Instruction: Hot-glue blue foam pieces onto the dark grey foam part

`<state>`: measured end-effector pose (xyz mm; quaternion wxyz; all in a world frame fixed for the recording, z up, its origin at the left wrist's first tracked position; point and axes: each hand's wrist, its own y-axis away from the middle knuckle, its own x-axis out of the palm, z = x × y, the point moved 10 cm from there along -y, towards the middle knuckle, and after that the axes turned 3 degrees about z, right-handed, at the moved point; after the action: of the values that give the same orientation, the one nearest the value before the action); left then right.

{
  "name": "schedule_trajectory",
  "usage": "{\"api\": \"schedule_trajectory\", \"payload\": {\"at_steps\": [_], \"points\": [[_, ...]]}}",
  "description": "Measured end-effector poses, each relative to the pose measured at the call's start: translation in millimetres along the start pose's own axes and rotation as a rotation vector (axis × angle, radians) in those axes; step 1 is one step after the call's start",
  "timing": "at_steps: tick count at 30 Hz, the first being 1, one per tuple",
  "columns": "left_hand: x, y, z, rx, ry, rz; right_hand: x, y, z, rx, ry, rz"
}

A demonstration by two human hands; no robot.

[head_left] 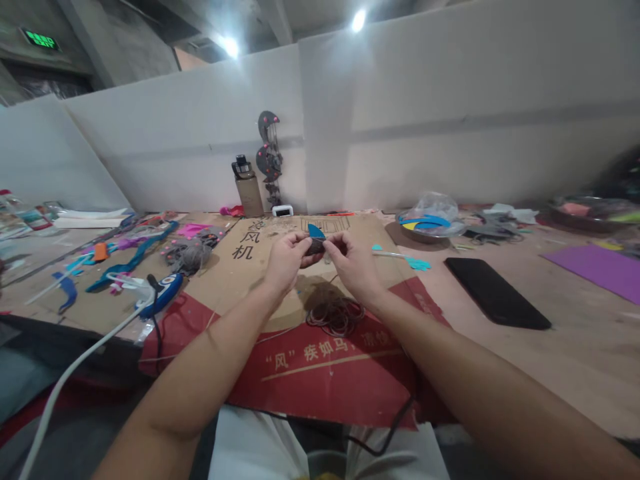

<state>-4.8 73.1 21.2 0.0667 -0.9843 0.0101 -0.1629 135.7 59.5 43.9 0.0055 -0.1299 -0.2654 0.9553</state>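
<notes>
Above the cardboard sheet (280, 280), my left hand (293, 252) and my right hand (347, 257) meet, fingers closed on a small dark piece (315, 247). A blue fin-shaped piece (315, 231) stands up from it between the fingertips. What the dark piece is made of I cannot make out. Below my hands a loose coil of thin brown cord (336, 317) lies on the cardboard, and a strand rises from it toward the fingers.
A black phone (497, 293) lies right, near a purple sheet (595, 268). A bowl (427, 230) with blue and yellow pieces stands behind. Left are grey yarn (190, 255), blue strips (135, 257) and a blue-white device (160, 295) with a cable. A bottle (248, 190) stands by the white partition.
</notes>
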Motion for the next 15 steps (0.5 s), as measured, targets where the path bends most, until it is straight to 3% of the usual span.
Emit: {"api": "schedule_trajectory", "payload": {"at_steps": [15], "points": [[5.1,4.4,-1.8,-0.008,-0.006,-0.001,-8.4,-3.2,-0.4,-0.024,-0.052,-0.046]]}}
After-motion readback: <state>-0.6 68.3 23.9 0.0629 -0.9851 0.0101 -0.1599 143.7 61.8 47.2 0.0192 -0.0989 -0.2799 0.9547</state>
